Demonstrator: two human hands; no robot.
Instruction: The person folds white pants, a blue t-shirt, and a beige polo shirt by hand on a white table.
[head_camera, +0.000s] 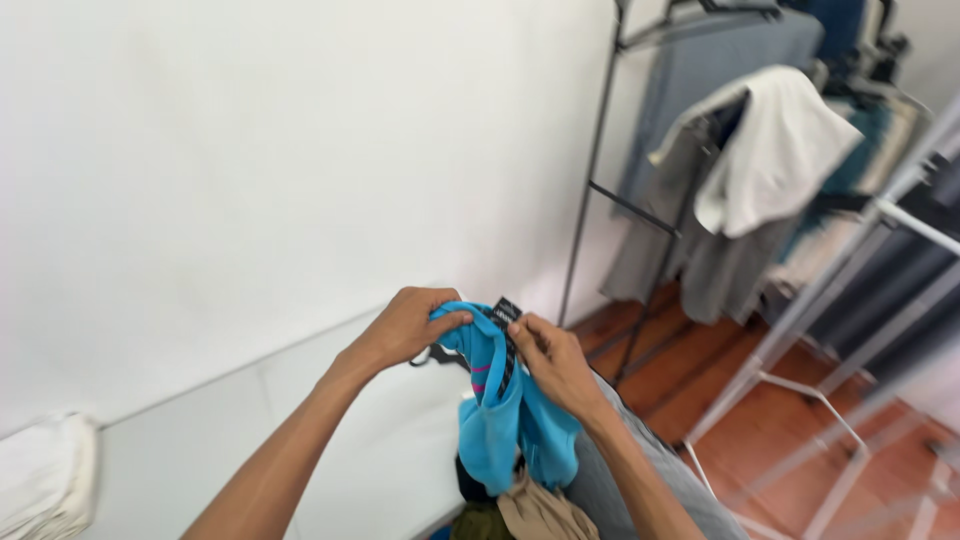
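Blue garment held up above the table's right edge, its black waistband pinched between your hands, your left hand in a closed grip on its top corner, your right hand grasping the band, possibly a hanger beneath, tan cloth below, clothes rack beyond.

Left hand fingertips tucked under blue garment; grip detail hidden. Black hanger mostly covered by cloth and hand. Pile of clothes cut by bottom edge. White bundle cropped at left. White rack blurred.
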